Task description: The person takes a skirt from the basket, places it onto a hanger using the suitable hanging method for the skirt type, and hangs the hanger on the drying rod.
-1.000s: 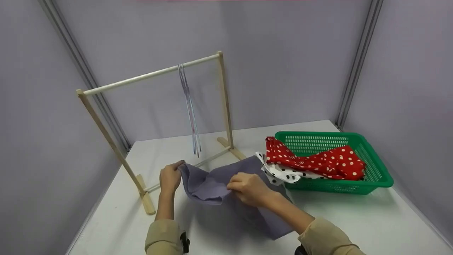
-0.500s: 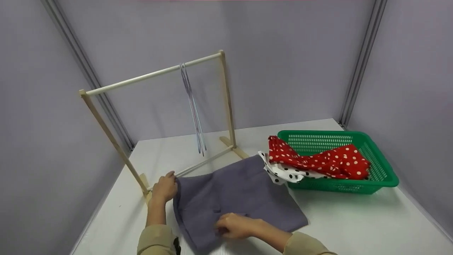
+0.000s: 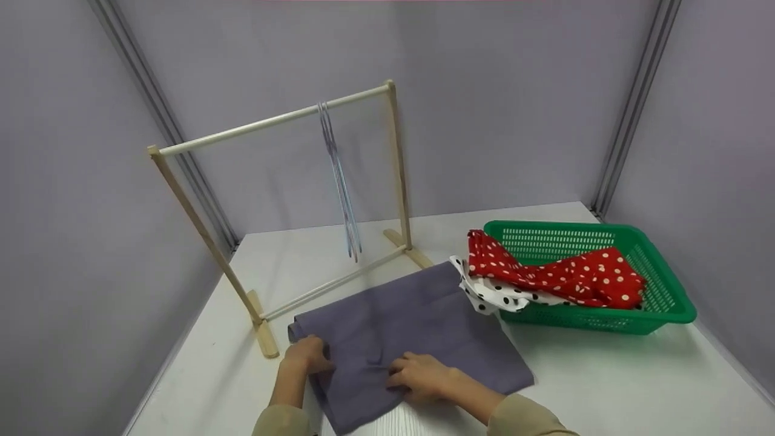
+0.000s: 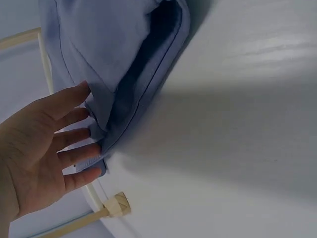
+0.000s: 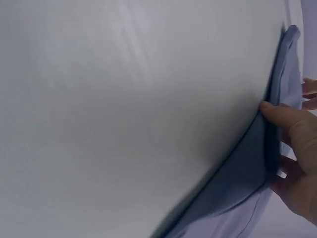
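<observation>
A purple-grey garment (image 3: 418, 321) lies spread on the white table, its near edge gaping in the left wrist view (image 4: 148, 54). At its left side is my left hand (image 3: 309, 356); in the left wrist view that hand (image 4: 44, 144) has loosely spread fingers with the tips against the cloth edge. My right hand (image 3: 422, 376) is at the garment's near edge. In the right wrist view, the thumb and fingers of this hand (image 5: 297, 153) pinch the edge of the cloth (image 5: 247, 168). The garment's exact kind cannot be told.
A wooden rack (image 3: 203, 233) stands behind the garment, with thin hangers (image 3: 342, 188) on its rail. At right, a green basket (image 3: 672, 297) holds a red dotted cloth (image 3: 605, 275) and a white dotted cloth (image 3: 499, 297), which hangs over its rim beside the garment.
The garment has come down from the raised hands and lies flat. My left hand has moved nearer along its left edge; my right hand went down to the near edge.
</observation>
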Demonstrator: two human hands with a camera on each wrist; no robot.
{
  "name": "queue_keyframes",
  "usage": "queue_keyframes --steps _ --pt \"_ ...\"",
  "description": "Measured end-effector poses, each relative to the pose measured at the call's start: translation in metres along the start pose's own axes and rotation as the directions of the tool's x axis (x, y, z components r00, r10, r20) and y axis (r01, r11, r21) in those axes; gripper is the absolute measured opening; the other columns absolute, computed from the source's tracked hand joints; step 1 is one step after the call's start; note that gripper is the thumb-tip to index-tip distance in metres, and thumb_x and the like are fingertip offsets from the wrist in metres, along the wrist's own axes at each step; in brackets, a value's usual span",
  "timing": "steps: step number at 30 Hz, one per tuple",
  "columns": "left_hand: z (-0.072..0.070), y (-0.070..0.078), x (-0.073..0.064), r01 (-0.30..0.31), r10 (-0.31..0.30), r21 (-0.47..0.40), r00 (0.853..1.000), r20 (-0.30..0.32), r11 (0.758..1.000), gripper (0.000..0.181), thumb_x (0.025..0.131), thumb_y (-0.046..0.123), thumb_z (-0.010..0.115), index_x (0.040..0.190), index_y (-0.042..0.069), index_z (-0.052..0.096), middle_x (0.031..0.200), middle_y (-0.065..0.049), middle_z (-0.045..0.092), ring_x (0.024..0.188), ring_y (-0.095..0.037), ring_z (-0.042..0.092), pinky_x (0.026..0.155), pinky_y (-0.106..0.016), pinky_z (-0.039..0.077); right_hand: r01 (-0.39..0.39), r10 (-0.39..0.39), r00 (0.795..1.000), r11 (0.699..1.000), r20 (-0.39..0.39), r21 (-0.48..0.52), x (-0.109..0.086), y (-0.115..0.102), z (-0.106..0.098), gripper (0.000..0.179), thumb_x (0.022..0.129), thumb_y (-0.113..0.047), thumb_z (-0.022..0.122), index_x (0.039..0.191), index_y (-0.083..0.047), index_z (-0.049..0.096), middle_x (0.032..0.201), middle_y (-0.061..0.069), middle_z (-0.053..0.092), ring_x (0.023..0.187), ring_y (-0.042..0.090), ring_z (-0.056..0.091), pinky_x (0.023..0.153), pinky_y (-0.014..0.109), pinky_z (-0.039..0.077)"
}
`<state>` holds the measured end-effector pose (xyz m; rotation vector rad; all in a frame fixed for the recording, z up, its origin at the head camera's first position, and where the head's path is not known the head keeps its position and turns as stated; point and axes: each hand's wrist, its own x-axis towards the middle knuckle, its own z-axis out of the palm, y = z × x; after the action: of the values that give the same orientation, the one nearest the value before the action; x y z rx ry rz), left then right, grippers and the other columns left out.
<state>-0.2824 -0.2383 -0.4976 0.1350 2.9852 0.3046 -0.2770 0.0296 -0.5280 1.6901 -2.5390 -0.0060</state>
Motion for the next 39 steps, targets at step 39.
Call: queue_keyframes --steps 39 --pt "0.019 0.003 -0.002 0.012 -0.013 -0.010 0.997 -0.078 1.000 0.047 0.077 0.011 0.070 0.119 -0.005 0.055 0.118 -0.024 0.052 0.105 -0.042 0.054 0.082 -0.055 0.043 0.000 0.004 0.999 0.997 -0.042 0.079 -0.011 0.007 0.003 0.030 0.082 -0.019 0.066 0.111 -0.027 0.068 0.117 -0.002 0.060 0.095 0.016 0.055 0.077 0.025 0.045"
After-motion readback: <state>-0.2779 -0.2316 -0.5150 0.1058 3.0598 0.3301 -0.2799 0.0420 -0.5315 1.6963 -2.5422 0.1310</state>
